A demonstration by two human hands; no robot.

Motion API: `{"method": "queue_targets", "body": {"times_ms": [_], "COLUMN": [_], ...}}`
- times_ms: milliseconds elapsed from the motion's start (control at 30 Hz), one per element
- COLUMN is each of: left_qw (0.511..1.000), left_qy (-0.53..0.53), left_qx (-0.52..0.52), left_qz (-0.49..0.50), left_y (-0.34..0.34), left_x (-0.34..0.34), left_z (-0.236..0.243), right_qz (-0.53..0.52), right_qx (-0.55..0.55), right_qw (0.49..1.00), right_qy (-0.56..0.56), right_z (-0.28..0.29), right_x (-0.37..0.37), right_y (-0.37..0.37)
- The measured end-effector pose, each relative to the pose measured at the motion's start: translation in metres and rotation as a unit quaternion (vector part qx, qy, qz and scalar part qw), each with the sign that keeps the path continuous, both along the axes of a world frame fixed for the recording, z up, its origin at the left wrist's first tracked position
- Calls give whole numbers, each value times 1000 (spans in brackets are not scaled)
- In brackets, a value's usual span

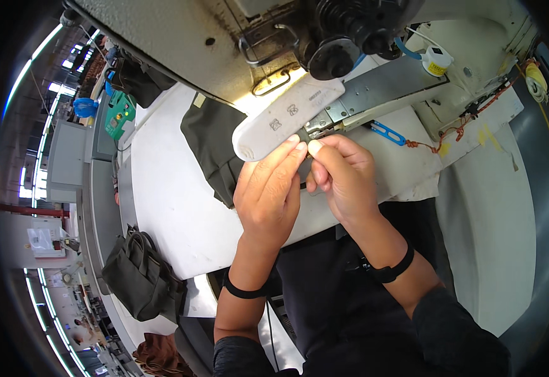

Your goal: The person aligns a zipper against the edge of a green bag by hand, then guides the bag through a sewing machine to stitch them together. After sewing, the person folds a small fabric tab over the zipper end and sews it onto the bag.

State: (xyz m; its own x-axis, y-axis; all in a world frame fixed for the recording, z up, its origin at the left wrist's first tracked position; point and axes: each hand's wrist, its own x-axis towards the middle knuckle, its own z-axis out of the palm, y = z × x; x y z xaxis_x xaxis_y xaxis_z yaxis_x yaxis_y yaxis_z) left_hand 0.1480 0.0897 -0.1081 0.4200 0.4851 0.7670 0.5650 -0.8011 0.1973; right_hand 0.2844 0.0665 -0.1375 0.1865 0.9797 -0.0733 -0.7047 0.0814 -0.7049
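At a sewing machine, my left hand [268, 185] and my right hand [348, 176] meet at the near edge of the metal work plate [381, 91]. The left fingers lie close together, with thumb and fingertips on the edge of a small dark piece of fabric. My right thumb and forefinger pinch the same edge, its other fingers curled beneath. A pale oblong machine part [287, 119] hides the stitching spot above my fingertips. Dark olive fabric [215, 141] spreads on the white tabletop [168, 201] to the left; whether it joins the pinched piece is hidden.
The machine's cream body [168, 41] and black knobs [334, 60] overhang the work. A blue plastic tool [387, 133] on an orange cord lies at the right. Beside the table's left edge sits a dark olive bag [139, 276]. Brown fabric [158, 355] lies below it.
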Motion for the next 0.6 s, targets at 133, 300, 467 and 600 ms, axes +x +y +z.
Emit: {"method": "queue_targets", "body": {"times_ms": [133,300,467,600], "left_qw": [1000,997,996,996], "left_qy": [-13,-59,-63,-61], "left_qx": [-17,-53,-62,-60], "left_qz": [6,2,10,8], "left_y": [-1,2,5,5], "left_x": [3,4,5,4], "left_z": [2,3,4,3], "right_qz": [4,-11,-16,-17], "right_qx": [-1,-12,-25,-44], "right_qw": [1000,1000,999,999], "right_qy": [0,-20,-24,-27], "right_z": [3,14,20,26], "right_x": [1,0,1,1], "right_y": [0,-1,1,0]}}
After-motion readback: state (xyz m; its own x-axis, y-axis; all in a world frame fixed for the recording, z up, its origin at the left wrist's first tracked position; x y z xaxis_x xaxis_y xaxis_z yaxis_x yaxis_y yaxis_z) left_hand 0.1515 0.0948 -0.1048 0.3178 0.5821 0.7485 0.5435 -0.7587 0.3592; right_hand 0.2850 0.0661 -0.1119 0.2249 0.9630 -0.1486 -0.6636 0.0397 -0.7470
